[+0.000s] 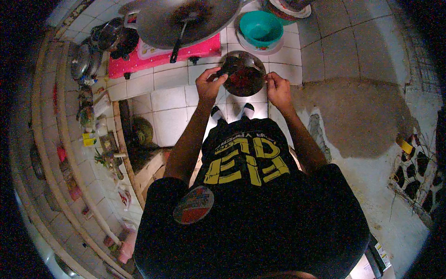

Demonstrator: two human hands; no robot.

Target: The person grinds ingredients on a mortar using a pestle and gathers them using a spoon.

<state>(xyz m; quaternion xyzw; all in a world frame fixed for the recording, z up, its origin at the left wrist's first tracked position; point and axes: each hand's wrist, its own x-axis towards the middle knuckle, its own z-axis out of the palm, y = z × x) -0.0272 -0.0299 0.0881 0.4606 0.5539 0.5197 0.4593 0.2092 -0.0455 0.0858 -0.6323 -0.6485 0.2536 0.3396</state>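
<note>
A round dark metal pan (244,82) is held in front of me, above the tiled floor at the counter's front edge. My left hand (209,85) pinches its left side, where a dark handle or rim lies between thumb and fingers. At the opposite side my right hand (278,89) grips the edge with bent fingers. The pan's inside looks dark and reddish with shiny patches; I cannot tell whether that is food or reflection. Beyond it, a large grey wok (156,24) stands on a pink stove (202,51), with a black-handled utensil (178,42) resting in it.
A teal plastic bowl (261,28) sits in a pale basin (266,49) on the white-tiled counter (287,64). Dark pots (111,38) stand left of the stove. Vegetables and packets crowd the left-hand counter (134,174). A rough wall (359,118) bounds the right.
</note>
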